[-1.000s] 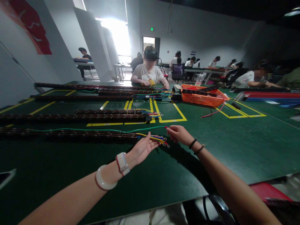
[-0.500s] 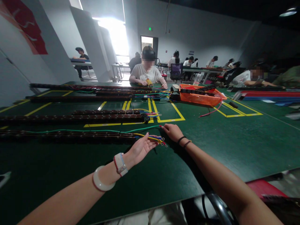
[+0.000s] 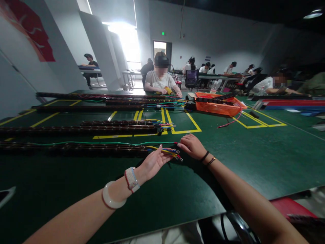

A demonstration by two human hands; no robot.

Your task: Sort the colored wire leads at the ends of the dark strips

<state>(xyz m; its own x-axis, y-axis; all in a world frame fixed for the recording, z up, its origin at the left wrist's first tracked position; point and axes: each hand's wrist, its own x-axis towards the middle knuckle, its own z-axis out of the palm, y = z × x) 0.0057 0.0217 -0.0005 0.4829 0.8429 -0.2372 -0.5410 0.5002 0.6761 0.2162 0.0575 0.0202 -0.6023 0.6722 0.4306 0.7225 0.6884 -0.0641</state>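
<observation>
My left hand [image 3: 154,162] is closed loosely around several yellow and blue wires [image 3: 169,151], thumb on top and fingers underneath. Ring terminals [image 3: 178,156] on the wire ends stick out past the fingertips. The wires come out of a long dark harness bundle [image 3: 101,148] lying to the left. Above them, my right hand [image 3: 192,145] pinches the red-sleeved end of a green wire [image 3: 127,143], which runs left along the top of the bundle. The tip of that wire is hidden in the fingers.
More dark harness bundles [image 3: 122,129] lie further back on the green table [image 3: 243,162], among yellow tape outlines [image 3: 188,130]. An orange basket [image 3: 215,107] stands at the back with a red wire hanging out. A person [image 3: 161,79] sits across the table holding a yellow tool.
My right hand has moved slightly right and down with the green wire's end, drawing it nearer the ring terminals. The left hand keeps its grip. The view has shifted a little.
</observation>
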